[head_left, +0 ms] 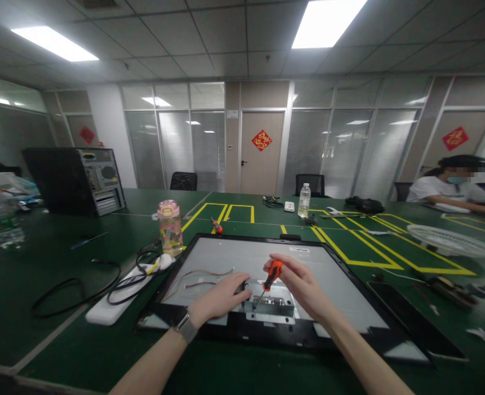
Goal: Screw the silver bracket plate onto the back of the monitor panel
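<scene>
A flat grey screen panel [242, 255] with a black frame lies on the green tabletop [82, 351], and a metal bracket [275, 310] sits on the panel near its closest edge. The left hand [218, 299], wearing a watch [186, 327] on its wrist, reaches over the panel to the left end of the bracket; its fingers are bent there with the thumb apart, and I cannot tell whether they pinch the metal. The right hand [300, 282] is above the panel, its fingers pinching the orange and black handle of a screwdriver [272, 275], whose shaft slants down and left to the bracket. Thin wires [209, 273] run across the left part of the panel. Just left of the panel are a white power strip [121, 296] and, near its far left corner, a pink-lidded cup [170, 227]. Beyond the panel's far edge lie a small red-handled tool [217, 227] and a small white device [289, 207], with a clear bottle [304, 201] upright nearby. A long dark strip [415, 321] lies right of the panel. Well beyond the panel, a black computer case [72, 181] stands to the left, and a seated person [432, 186] is to the right.
</scene>
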A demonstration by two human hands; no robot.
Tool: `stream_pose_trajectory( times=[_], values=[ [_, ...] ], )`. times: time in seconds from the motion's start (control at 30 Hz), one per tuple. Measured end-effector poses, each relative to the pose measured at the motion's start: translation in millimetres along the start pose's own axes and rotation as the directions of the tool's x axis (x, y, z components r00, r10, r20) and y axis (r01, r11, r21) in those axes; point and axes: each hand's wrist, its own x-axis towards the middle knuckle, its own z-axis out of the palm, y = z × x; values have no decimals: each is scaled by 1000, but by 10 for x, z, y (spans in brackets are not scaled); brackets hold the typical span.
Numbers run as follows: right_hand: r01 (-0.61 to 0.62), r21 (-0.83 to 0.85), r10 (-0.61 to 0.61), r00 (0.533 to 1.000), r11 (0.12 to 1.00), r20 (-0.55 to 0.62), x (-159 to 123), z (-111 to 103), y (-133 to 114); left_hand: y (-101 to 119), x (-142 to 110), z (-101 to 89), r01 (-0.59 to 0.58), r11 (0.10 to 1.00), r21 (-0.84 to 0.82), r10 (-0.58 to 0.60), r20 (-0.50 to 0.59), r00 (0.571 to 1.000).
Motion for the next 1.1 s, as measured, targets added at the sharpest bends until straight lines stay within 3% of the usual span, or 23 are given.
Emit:
stream_pose_trajectory(
  times=[0.23, 0.83, 1.1],
  values=[
    [70, -47, -71, 997, 996, -14, 1, 19, -8, 17, -1, -11, -4, 1000, 6, 4, 8, 1000],
    [17, -63, -21, 998, 998, -58, 6, -37, 28, 12, -8, -11, 26, 1000, -1, -26, 9, 1000],
    [70, -146, -82, 993, 987, -79, 13, -53, 58, 39, -14, -31, 35, 999, -12, -35, 12, 999]
  ],
)
